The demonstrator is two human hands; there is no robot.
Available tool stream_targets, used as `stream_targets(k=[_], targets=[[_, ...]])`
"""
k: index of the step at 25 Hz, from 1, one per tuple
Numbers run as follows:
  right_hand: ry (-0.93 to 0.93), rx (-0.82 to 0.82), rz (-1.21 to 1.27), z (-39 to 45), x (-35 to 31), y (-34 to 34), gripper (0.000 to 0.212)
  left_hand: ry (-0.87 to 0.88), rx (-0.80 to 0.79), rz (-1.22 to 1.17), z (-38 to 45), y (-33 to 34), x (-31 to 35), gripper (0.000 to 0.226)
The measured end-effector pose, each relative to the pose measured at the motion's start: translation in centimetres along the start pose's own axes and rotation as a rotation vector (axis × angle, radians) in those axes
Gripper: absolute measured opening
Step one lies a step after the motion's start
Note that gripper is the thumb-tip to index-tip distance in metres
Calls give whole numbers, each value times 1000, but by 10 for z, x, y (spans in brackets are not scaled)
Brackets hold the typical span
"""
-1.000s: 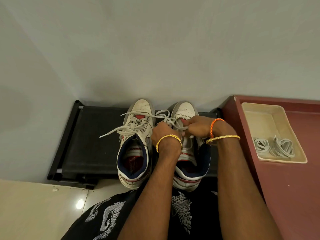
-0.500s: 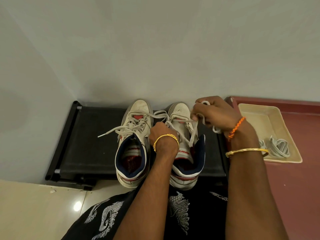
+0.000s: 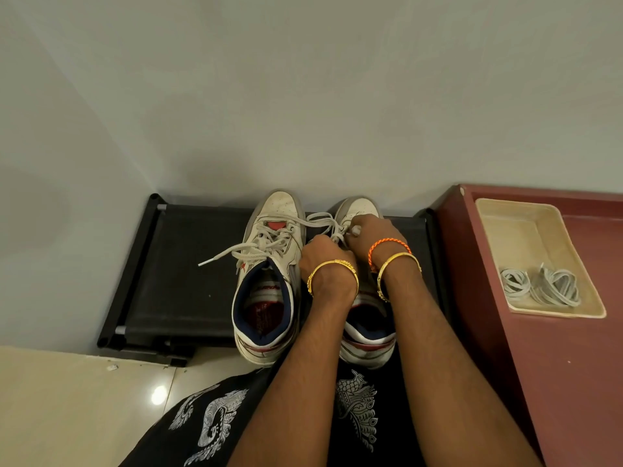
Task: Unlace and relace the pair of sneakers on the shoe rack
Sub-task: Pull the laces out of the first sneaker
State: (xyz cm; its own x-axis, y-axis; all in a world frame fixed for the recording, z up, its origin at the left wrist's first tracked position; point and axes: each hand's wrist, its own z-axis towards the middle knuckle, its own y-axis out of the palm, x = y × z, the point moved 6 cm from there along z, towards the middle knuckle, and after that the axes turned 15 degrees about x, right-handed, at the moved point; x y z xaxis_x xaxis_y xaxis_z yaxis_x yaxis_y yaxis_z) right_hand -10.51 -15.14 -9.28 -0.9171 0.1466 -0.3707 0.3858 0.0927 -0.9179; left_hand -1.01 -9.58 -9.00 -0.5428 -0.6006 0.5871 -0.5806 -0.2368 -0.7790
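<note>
Two white sneakers with navy collars stand side by side on the black shoe rack, toes to the wall. The left sneaker has loose laces, one end trailing left over the rack. My left hand and my right hand are both over the front of the right sneaker, fingers pinched on its white lace near the lower eyelets. My hands and wrists hide most of that shoe's tongue and eyelets.
A maroon cabinet stands right of the rack, with a beige tray holding coiled grey laces. A grey wall is close behind the rack. Shiny floor tiles lie at lower left, and my patterned black clothing is below.
My right hand, which had pulled the lace up and to the right, has come back down onto the right sneaker's front beside my left hand.
</note>
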Motion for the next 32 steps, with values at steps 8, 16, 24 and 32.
stream_targets(k=[8,16,24,32], targets=[[-94,-229,13,-18,-4,-14,21,-50,1,-53,2,0,-2,28],[-15,-108,942,-32,-7,-60,32,-66,5,-36,3,3,-3,24],[138,194,1194,-30,-4,-66,40,-23,22,-2,3,2,-3,24],[29,97,-84,-3,3,-13,35,38,33,6,9,11,-3,28]])
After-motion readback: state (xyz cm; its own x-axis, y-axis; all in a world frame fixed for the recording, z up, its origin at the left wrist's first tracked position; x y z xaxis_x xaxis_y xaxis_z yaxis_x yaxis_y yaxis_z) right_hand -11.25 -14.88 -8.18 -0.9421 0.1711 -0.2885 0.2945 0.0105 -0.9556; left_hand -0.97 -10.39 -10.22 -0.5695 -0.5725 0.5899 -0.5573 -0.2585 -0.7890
